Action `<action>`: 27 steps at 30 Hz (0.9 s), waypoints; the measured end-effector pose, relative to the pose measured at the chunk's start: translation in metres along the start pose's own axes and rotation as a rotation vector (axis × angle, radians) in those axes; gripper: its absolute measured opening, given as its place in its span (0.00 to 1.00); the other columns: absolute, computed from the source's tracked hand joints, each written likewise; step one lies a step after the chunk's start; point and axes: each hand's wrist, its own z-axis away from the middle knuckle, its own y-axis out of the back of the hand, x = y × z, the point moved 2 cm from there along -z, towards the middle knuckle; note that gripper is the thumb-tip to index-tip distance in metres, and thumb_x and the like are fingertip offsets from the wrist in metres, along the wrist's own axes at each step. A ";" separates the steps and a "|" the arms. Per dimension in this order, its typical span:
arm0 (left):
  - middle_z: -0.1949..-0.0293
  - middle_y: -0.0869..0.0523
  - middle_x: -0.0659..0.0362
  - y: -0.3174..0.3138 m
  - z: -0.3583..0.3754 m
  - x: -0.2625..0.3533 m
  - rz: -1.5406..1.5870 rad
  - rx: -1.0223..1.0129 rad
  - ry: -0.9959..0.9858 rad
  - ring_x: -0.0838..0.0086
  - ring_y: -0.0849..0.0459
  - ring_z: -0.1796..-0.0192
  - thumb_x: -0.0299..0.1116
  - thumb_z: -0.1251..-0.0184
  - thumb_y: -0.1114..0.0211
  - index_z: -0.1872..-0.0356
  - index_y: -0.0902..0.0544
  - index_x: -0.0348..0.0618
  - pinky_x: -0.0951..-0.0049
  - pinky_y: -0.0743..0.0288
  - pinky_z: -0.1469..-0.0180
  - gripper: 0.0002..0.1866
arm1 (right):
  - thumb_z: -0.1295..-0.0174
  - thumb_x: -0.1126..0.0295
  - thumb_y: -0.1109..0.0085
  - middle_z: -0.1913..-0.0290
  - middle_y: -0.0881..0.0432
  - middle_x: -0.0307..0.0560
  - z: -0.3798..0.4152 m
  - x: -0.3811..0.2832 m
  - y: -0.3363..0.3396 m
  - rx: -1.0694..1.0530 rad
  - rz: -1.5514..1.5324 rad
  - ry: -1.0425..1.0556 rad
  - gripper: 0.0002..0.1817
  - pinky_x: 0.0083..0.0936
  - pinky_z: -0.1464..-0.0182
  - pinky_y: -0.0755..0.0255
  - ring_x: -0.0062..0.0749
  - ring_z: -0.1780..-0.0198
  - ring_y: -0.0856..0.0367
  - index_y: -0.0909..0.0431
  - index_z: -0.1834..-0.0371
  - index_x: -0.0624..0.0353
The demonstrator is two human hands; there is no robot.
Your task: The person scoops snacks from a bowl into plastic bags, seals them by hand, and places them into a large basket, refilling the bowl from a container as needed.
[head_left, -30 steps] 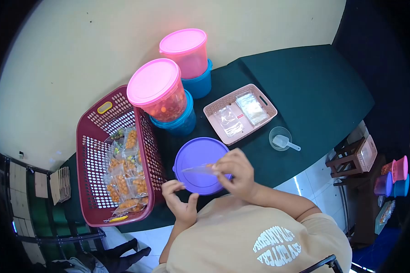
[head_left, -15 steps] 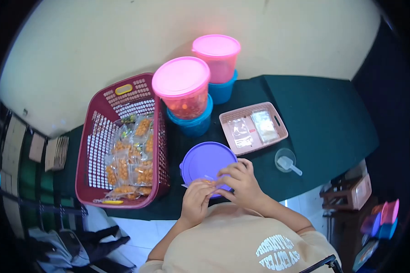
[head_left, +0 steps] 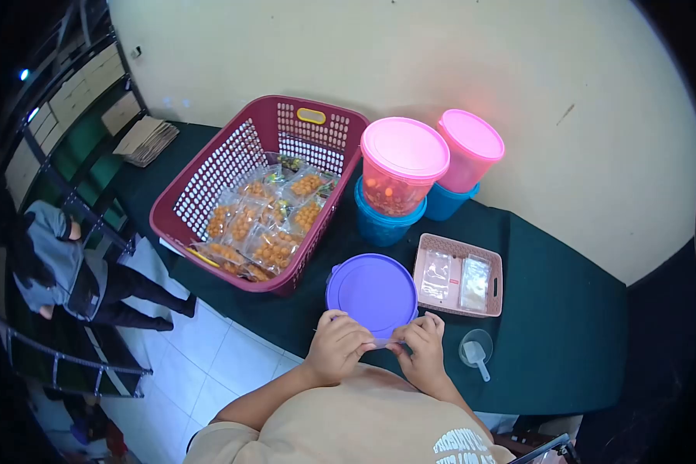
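My left hand (head_left: 337, 346) and my right hand (head_left: 420, 345) are side by side at the near edge of a round purple lid (head_left: 371, 290). Between their fingertips they pinch a small clear plastic bag (head_left: 381, 342), only a thin strip of which shows. What the bag contains is hidden by my hands. Left of the lid stands a maroon laundry basket (head_left: 197, 203) holding several clear packets of orange snacks (head_left: 273, 246). To the right a pink tray (head_left: 460, 309) carries stacks of clear plastic bags (head_left: 474, 283).
Behind the lid, pink-lidded tubs (head_left: 404, 147) stand stacked on blue tubs (head_left: 389, 223). A clear cup with a white scoop (head_left: 475, 354) sits at the right. Brown paper pieces (head_left: 147, 141) lie at the far left. Another person (head_left: 69, 267) is on the left, beyond the table.
My view has swung left, bringing the other person into sight. My right hand has come down off the lid, and both hands now pinch the bag's edge at the lid's near rim.
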 end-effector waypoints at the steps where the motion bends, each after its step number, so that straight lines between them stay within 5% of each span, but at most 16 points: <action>1: 0.68 0.16 0.60 0.001 0.001 0.002 -0.003 -0.006 0.040 0.64 0.20 0.62 0.33 0.37 0.37 0.68 0.20 0.42 0.59 0.33 0.49 0.06 | 0.53 0.70 0.29 0.68 0.18 0.36 0.002 0.004 0.002 0.001 -0.018 -0.011 0.09 0.46 0.41 0.43 0.35 0.60 0.25 0.21 0.71 0.53; 8: 0.68 0.20 0.58 -0.003 0.014 0.022 0.040 0.121 0.161 0.67 0.23 0.63 0.35 0.29 0.44 0.68 0.22 0.41 0.62 0.35 0.49 0.10 | 0.51 0.71 0.31 0.70 0.18 0.39 0.028 0.022 0.015 -0.036 -0.197 0.045 0.07 0.42 0.42 0.41 0.36 0.58 0.25 0.21 0.71 0.56; 13: 0.72 0.31 0.61 -0.003 0.016 0.032 0.655 0.320 0.600 0.72 0.34 0.70 0.41 0.21 0.58 0.68 0.33 0.43 0.62 0.37 0.55 0.16 | 0.42 0.63 0.34 0.45 0.23 0.50 0.040 0.029 -0.004 -0.109 -0.949 -0.082 0.19 0.37 0.35 0.40 0.41 0.41 0.28 0.23 0.50 0.59; 14: 0.73 0.33 0.62 -0.007 0.012 0.035 0.904 0.340 0.549 0.72 0.35 0.70 0.42 0.21 0.58 0.69 0.34 0.45 0.63 0.37 0.54 0.15 | 0.41 0.57 0.33 0.37 0.30 0.53 0.040 0.034 -0.011 -0.192 -0.883 -0.033 0.29 0.38 0.32 0.43 0.43 0.35 0.32 0.29 0.41 0.61; 16: 0.75 0.37 0.64 -0.018 0.005 0.041 1.249 0.355 0.492 0.74 0.38 0.68 0.45 0.22 0.58 0.70 0.38 0.48 0.66 0.39 0.51 0.16 | 0.43 0.57 0.32 0.38 0.29 0.52 0.034 0.025 -0.018 -0.324 -1.040 -0.064 0.30 0.37 0.33 0.41 0.41 0.36 0.31 0.29 0.41 0.61; 17: 0.75 0.37 0.64 -0.023 0.001 0.042 1.243 0.363 0.483 0.74 0.38 0.68 0.45 0.22 0.58 0.70 0.38 0.48 0.66 0.39 0.51 0.16 | 0.44 0.58 0.30 0.40 0.28 0.50 0.032 0.021 -0.021 -0.447 -1.192 -0.099 0.31 0.36 0.35 0.39 0.39 0.37 0.30 0.29 0.41 0.61; 21: 0.68 0.31 0.61 -0.037 -0.006 0.033 1.404 0.295 0.448 0.72 0.30 0.63 0.51 0.23 0.58 0.60 0.33 0.45 0.62 0.36 0.46 0.19 | 0.45 0.66 0.28 0.46 0.25 0.45 0.034 0.036 -0.034 -0.805 -1.010 -0.089 0.31 0.30 0.40 0.33 0.28 0.47 0.23 0.32 0.41 0.62; 24: 0.45 0.28 0.54 -0.034 0.000 0.021 1.163 0.483 0.684 0.64 0.26 0.42 0.65 0.29 0.60 0.41 0.36 0.44 0.60 0.32 0.40 0.34 | 0.39 0.72 0.34 0.51 0.23 0.42 0.033 0.031 -0.033 -0.581 -1.182 -0.205 0.24 0.27 0.42 0.30 0.25 0.48 0.23 0.33 0.43 0.62; 27: 0.46 0.28 0.56 -0.029 0.021 0.020 0.967 0.326 0.693 0.66 0.26 0.43 0.67 0.29 0.62 0.42 0.35 0.44 0.60 0.31 0.41 0.35 | 0.35 0.75 0.40 0.50 0.22 0.42 0.027 0.021 -0.020 -0.316 -1.382 -0.457 0.19 0.26 0.41 0.29 0.26 0.45 0.23 0.33 0.43 0.63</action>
